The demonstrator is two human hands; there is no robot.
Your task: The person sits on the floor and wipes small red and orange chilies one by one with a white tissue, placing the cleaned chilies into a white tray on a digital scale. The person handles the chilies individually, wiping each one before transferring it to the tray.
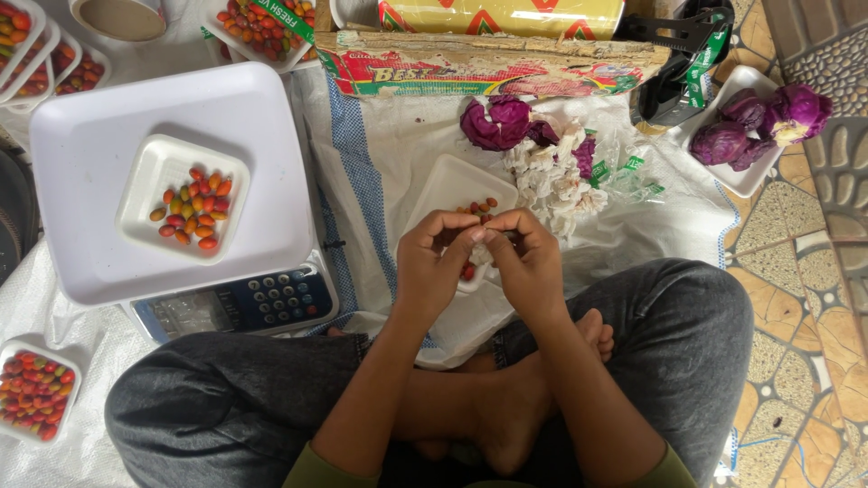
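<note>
My left hand [434, 262] and my right hand [527, 258] meet fingertip to fingertip over a small white foam tray [449, 185] that holds a few small red and orange fruits [480, 208]. The fingers pinch something small and pale between them; what it is I cannot make out. A red fruit [467, 271] shows under my left hand. The tray lies on a white cloth [380, 154] in front of my crossed legs.
A white weighing scale [99, 136] on the left carries a foam tray of small fruits [192, 208]. More filled trays [34, 390] sit around it. Crumpled plastic wrap [561, 176], purple cabbage pieces [495, 122], a cling-film box [488, 63] and a tray of purple cabbages [750, 126] lie beyond.
</note>
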